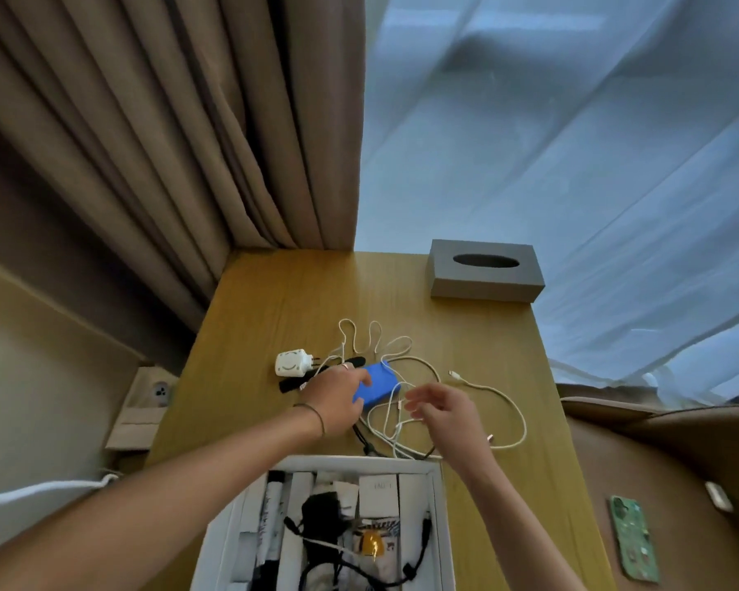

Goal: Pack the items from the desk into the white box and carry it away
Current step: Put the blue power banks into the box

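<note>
A flat blue block (378,386) lies mid-desk among tangled white cables (470,383). My left hand (336,398) grips the blue block at its left edge. My right hand (442,409) hovers over the cable tangle with fingers loosely spread; whether they touch a strand I cannot tell. A white plug adapter (293,363) and a black strip (291,385) lie left of the block. The white box (438,522) stands at the near desk edge, holding cables, small cartons and a yellow item.
A grey tissue box (485,270) sits at the desk's (274,300) far right corner. Brown curtains hang behind on the left, sheer white ones on the right. A green phone (632,539) lies on a brown seat to the right. A wall socket (161,393) is on the left.
</note>
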{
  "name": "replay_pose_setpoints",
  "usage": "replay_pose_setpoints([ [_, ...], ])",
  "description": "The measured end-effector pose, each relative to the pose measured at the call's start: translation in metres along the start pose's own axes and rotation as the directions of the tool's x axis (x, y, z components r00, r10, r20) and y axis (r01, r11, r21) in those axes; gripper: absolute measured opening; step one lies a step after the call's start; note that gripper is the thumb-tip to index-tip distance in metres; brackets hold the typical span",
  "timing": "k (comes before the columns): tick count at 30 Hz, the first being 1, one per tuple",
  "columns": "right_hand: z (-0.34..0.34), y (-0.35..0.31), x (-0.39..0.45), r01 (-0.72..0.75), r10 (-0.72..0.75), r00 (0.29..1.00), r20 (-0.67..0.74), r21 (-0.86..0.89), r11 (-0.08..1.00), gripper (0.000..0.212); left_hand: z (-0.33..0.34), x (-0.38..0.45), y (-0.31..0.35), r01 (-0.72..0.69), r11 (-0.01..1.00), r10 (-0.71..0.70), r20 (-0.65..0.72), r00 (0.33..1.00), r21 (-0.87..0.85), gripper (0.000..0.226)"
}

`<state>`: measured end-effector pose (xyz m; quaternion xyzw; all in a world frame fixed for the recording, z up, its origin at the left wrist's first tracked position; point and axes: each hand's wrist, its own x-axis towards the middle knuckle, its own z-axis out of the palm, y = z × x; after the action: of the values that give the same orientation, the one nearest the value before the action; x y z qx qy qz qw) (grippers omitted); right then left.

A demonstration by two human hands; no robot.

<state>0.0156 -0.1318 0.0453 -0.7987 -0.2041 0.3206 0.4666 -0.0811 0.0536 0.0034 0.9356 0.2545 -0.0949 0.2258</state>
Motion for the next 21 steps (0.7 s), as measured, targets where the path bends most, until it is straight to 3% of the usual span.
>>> replay_pose_setpoints([
  [7, -0.003, 0.014, 0.010, -0.035, 0.033, 0.999, 0.035, 0.063, 0.997, 0.027, 0.033, 0.036, -0.005, 0.094, 0.987, -0.101, 0.053, 0.993, 0.127, 0.052],
  [11, -0.005, 0.019, 0.010, -0.041, 0.037, 0.998, 0.041, 0.091, 0.995, 0.028, 0.042, 0.045, 0.003, 0.101, 0.952, -0.123, 0.056, 0.991, 0.288, 0.081],
  [13, -0.006, 0.022, 0.008, -0.041, 0.036, 0.998, 0.051, 0.090, 0.995, 0.028, 0.045, 0.050, 0.006, 0.123, 0.931, -0.155, 0.067, 0.986, 0.344, 0.085],
  [17, -0.008, 0.026, 0.004, -0.048, 0.042, 0.998, 0.051, 0.122, 0.991, 0.028, 0.043, 0.056, 0.008, 0.179, 0.935, -0.200, 0.039, 0.979, 0.306, 0.066],
  [21, -0.010, 0.025, -0.002, -0.039, 0.030, 0.998, 0.054, 0.161, 0.986, 0.029, 0.035, 0.052, 0.010, 0.203, 0.963, -0.207, 0.006, 0.978, 0.178, 0.072],
])
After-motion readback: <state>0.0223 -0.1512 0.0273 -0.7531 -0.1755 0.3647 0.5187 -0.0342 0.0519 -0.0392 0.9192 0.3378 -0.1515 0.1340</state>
